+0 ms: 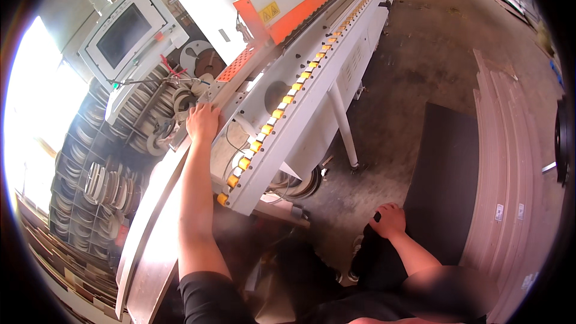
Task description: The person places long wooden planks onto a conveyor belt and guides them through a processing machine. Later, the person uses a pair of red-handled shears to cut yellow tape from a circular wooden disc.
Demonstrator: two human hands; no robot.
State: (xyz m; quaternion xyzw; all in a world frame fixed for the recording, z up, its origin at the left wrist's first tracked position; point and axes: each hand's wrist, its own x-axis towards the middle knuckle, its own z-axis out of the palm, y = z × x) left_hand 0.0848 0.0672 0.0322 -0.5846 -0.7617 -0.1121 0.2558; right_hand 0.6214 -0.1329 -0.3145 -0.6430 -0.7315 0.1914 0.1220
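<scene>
My left hand (pixel 203 122) reaches forward and lies, fingers together and knuckles up, at the infeed end of a long white and orange machine (pixel 312 99). Under my left forearm a long pale board (pixel 157 195) runs back toward me on edge or tilted; whether the hand touches it is hard to tell. Yellow rollers (pixel 267 129) line the machine's rail to the right of that hand. My right hand (pixel 391 221) is low at my side, fingers curled beside my dark-clothed leg. A small black patch shows at its fingertips, too unclear to name. Next to it stands a dark panel (pixel 447 174).
A control screen (pixel 124 35) is mounted at upper left. Coiled edging rolls (pixel 108 186) fill a rack below it. Stacked long brownish boards (pixel 501 186) lie on the right. A slanted white leg (pixel 343 126) props the roller rail above the concrete floor (pixel 414 42).
</scene>
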